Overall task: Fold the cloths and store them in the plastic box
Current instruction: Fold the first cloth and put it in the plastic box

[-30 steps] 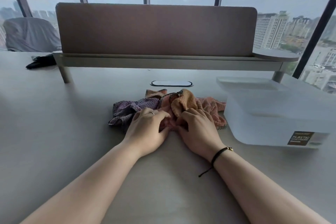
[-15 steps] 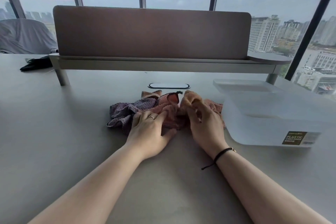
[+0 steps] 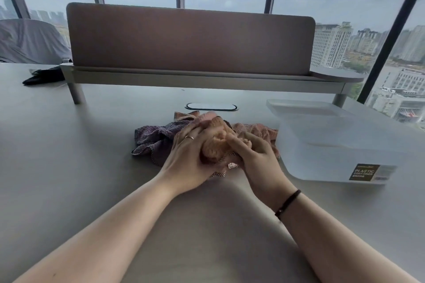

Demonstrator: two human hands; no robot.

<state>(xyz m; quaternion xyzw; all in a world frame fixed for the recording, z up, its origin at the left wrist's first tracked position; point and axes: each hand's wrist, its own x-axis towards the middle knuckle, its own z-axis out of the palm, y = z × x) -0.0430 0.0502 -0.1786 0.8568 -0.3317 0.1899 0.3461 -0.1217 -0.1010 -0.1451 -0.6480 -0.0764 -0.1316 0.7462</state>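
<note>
A crumpled pile of cloths lies on the table in front of me. A bunched orange cloth (image 3: 215,142) is lifted slightly between both hands. My left hand (image 3: 188,156) grips its left side and my right hand (image 3: 257,156) grips its right side. A purple cloth (image 3: 154,136) lies crumpled to the left, and a pink cloth (image 3: 259,131) lies behind my right hand. The translucent plastic box (image 3: 333,151) stands to the right, touching the pile, with its lid (image 3: 308,110) lying behind it.
A desk divider with a low shelf (image 3: 190,53) runs across the back of the table. A cable port (image 3: 211,106) sits just behind the cloths. A dark object (image 3: 43,77) lies at the far left. Windows stand beyond.
Both hands have closed in on the orange cloth and raised it off the pile; a second ago they pressed flat on the cloths.
</note>
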